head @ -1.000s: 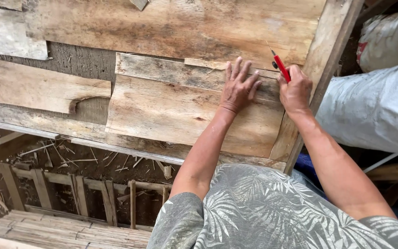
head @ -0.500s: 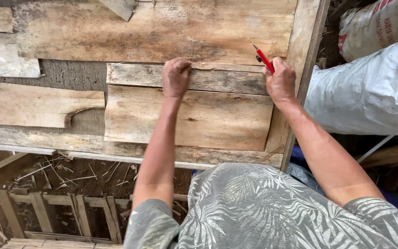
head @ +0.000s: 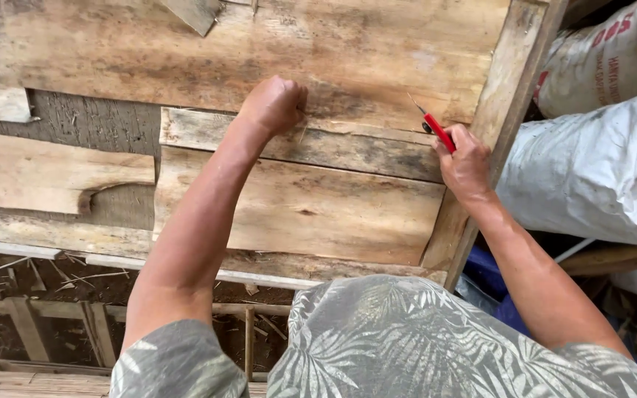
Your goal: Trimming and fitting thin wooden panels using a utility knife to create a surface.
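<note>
Nearest the camera: one person's torso in a grey leaf-print shirt (head: 407, 346), both bare forearms reaching up onto a timber panel (head: 186, 59).

Two hands counted, both the person's own. The left hand (head: 274, 103) is closed into a fist, knuckles pressed against the wood where the narrow board (head: 333, 147) meets the large board above it, about mid-width of the panel. Whether anything is inside the fist cannot be told. The right hand (head: 466, 166) is wrapped around one red-handled tool (head: 436, 131), held at the right end of the narrow board, just beside the panel's right frame rail (head: 506, 125). The tool's thin tip points up and left, resting on or just over the large board; contact cannot be confirmed.

Boards counted on the panel: one wide pale board (head: 304, 217) at the lower edge, the narrow board above it, the large board across the top, and one notched board (head: 46, 177) at the left edge. A gap between them shows grey weathered backing (head: 90, 121).

Below the panel's lower edge: one slatted wooden frame (head: 53, 324) over dirt and loose sticks.

Containers: two white woven sacks beyond the right rail, one plain (head: 591, 169), one printed (head: 613, 59) farther off. Both appear filled; contents not visible.
</note>
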